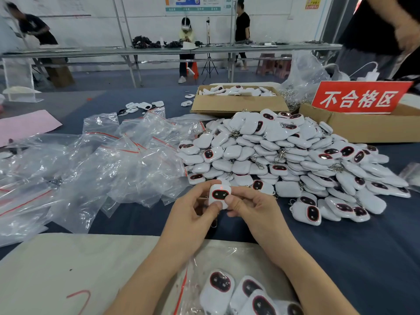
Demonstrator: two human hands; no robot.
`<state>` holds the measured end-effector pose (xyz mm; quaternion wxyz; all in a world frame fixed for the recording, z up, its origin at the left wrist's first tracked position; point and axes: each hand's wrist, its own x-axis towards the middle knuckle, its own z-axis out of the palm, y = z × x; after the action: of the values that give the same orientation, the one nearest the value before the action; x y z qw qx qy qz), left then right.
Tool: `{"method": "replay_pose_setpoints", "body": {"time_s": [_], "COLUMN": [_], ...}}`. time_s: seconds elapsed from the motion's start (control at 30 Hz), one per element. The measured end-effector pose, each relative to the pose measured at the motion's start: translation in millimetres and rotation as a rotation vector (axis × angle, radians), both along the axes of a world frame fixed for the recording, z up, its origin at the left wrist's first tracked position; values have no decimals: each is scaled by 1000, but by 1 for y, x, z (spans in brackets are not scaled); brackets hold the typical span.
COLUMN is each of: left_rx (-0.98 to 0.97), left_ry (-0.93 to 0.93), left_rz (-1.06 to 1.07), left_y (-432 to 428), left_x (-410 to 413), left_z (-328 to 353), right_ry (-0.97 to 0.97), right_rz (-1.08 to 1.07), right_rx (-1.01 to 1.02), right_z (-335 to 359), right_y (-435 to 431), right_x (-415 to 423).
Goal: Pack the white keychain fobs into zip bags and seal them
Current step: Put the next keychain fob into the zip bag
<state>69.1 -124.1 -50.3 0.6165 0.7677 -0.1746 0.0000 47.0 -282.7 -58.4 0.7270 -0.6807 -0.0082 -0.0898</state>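
Observation:
Both hands hold one white keychain fob [219, 194] with a dark red-rimmed oval face, just above the dark blue table. My left hand [193, 214] grips its left side and my right hand [252, 208] pinches its right side, thumb on the lower edge. A large heap of white fobs [295, 160] lies behind and to the right. Loose clear zip bags [109, 164] with red seal strips are spread to the left. A zip bag holding several fobs [238, 292] lies under my forearms at the near edge.
Behind the heap stands a cardboard box of fobs [238, 103]. A second cardboard box [372, 126] with a red sign [359, 97] is at the right. A pale board [79, 269] covers the near left. People stand at a long bench [159, 51] beyond.

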Motion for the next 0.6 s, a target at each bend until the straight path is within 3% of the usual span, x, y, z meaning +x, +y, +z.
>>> {"method": "replay_pose_setpoints", "body": {"time_s": [0.4, 0.6], "left_rx": [-125, 2], "left_ry": [73, -138], "left_rz": [32, 69], "left_y": [-3, -6], "left_x": [0, -6], "left_z": [1, -2], "right_ry": [-7, -81], "right_rz": [50, 64], "right_rx": [90, 105], "right_z": [-2, 3], "right_y": [-4, -1], "right_x": [0, -5]}}
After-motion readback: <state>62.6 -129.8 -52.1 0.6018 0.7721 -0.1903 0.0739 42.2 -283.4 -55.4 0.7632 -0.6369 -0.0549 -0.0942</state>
